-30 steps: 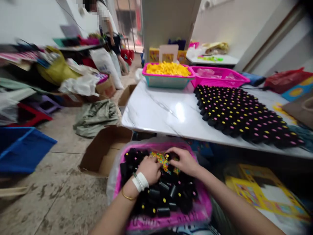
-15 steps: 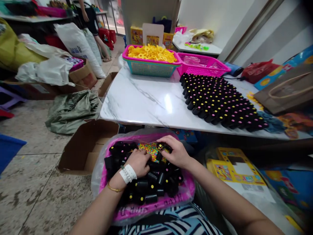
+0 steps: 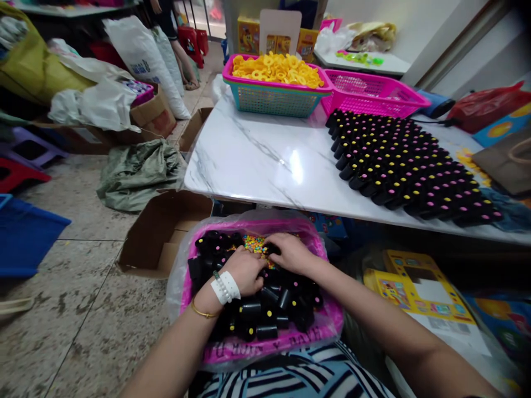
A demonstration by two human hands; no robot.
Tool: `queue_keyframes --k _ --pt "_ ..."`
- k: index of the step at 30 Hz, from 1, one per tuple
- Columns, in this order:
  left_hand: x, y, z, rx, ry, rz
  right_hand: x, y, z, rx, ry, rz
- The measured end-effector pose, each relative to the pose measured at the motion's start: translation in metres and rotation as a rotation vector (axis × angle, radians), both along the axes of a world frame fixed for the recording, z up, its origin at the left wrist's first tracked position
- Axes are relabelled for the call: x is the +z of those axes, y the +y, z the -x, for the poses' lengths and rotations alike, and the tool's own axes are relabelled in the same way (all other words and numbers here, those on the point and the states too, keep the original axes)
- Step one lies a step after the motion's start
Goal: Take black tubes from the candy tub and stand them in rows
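Head view: black cylinders (image 3: 409,166) in close rows on table (image 3: 244,160), seemingly done; loose cylinders (image 3: 266,331) in pink basket (image 3: 333,323), seemingly left; grip of right hand (image 3: 292,254) clamped on one near coloured beads (image 3: 254,242); left hand (image 3: 241,271), impossible to tell.

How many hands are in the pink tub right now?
2: the left hand, by the multicoloured beads, and the right hand beside it, holding a black cylinder. No other hand shows there; none seems hidden.
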State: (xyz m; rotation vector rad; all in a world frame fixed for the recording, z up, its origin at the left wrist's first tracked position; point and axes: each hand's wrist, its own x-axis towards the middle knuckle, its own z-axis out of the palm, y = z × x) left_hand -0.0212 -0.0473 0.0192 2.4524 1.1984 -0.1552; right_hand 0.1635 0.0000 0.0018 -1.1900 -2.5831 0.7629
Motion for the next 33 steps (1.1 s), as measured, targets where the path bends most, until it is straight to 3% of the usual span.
queue_keyframes --k 2,5,10,15,18,21,24,30,33 --pt "-0.001 -0.001 0.001 0.013 0.001 -0.006 0.003 -0.005 -0.013 -0.06 0.209 0.081" --pt "-0.001 -0.001 0.002 0.026 -0.006 -0.005 0.006 -0.014 -0.028 -0.157 0.342 0.155" --pt "-0.005 0.001 -0.002 0.108 -0.124 -0.029 0.022 -0.027 -0.035 -0.173 0.369 0.015" --pt "-0.013 0.006 -0.003 0.233 -0.349 -0.005 0.074 -0.023 -0.043 0.016 0.308 -0.17" --pt "-0.014 0.01 -0.003 0.269 -0.383 0.056 0.108 -0.008 -0.046 0.052 0.262 -0.255" --pt "-0.013 0.012 -0.002 0.298 -0.384 0.12 0.13 0.022 -0.043 0.052 0.199 -0.306" --pt "-0.013 0.01 -0.002 0.32 -0.384 0.143 0.14 0.065 -0.035 0.045 0.052 -0.346" --pt "-0.028 0.006 0.005 0.362 -0.396 0.128 0.158 0.177 -0.032 -0.089 -0.508 -0.502" --pt "-0.035 0.006 0.009 0.362 -0.441 0.108 0.167 0.233 -0.041 -0.181 -0.64 -0.545"
